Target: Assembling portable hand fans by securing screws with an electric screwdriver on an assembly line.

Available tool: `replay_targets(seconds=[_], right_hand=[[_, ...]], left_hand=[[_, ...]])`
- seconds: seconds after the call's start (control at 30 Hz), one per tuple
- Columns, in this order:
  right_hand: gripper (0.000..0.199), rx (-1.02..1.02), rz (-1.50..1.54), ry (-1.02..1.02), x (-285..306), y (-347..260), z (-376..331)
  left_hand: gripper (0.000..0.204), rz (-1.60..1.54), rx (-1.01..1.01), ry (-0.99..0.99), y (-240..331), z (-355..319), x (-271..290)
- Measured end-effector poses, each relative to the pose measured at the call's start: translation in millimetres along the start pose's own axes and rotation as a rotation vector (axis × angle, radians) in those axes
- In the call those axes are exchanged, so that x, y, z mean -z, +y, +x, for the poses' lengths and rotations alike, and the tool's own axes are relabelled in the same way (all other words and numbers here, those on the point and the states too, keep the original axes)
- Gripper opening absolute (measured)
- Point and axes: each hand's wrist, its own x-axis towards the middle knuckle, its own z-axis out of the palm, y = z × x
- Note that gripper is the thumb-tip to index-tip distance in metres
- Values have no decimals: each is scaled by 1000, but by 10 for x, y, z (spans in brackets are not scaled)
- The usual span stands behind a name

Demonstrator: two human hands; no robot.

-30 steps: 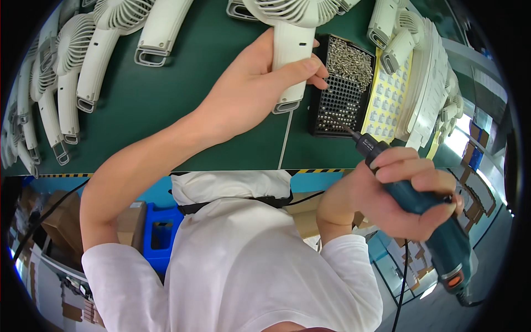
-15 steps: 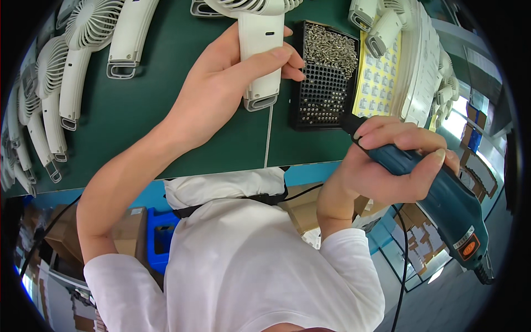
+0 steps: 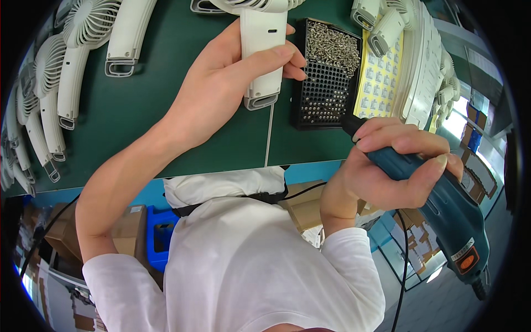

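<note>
My left hand (image 3: 232, 77) is wrapped round the handle of a white handheld fan (image 3: 264, 41), thumb across its front. The fan's head runs out of view at the top, and a metal loop shows at the handle's lower end. In my right hand (image 3: 395, 160) is a dark teal electric screwdriver (image 3: 453, 213), tilted, its black nose at the near right corner of a black screw tray (image 3: 296, 105). Loose silver screws (image 3: 332, 47) heap in the tray's far part; others stand upright in holes nearer me. The screwdriver's tip is hidden.
Several more white fans (image 3: 72, 83) lie along the left of the green table (image 3: 166, 50). Right of the tray are a yellow label sheet (image 3: 379, 77), stacked papers (image 3: 423, 72) and more fans (image 3: 385, 36). Cardboard boxes (image 3: 130, 229) and a blue crate (image 3: 157, 243) stand below the table edge.
The rear end of the screwdriver has dipped slightly toward me, its nose staying by the tray corner. My left hand and the fan hold almost the same place.
</note>
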Motion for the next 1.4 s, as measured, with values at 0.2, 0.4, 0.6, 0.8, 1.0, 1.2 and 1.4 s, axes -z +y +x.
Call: replay_targets(seconds=[0.2,0.4,0.6,0.8,1.0,1.2,1.4], right_hand=[[20,23,-13,46,-48,-19,-4],[19,6,-57,-3,-11,-8,31],[21,-38,-49,94,-148,-31,9],[25,-2,47,167,-116,-146,-3],[30,66,167,74,-253,-210,-30],[32,85,161,134,-396,-192,-94],[34,71,193,86,-352,-197,-99]], left_hand=[[35,-8,8,1,28,5,-29],[35,-30,5,-2,34,9,-43],[36,-31,-2,0,-7,-12,26],[36,-61,6,-25,-5,6,-7],[36,-67,10,-21,1,3,9],[37,-65,2,-32,7,11,8],[36,-74,5,-26,5,11,7]])
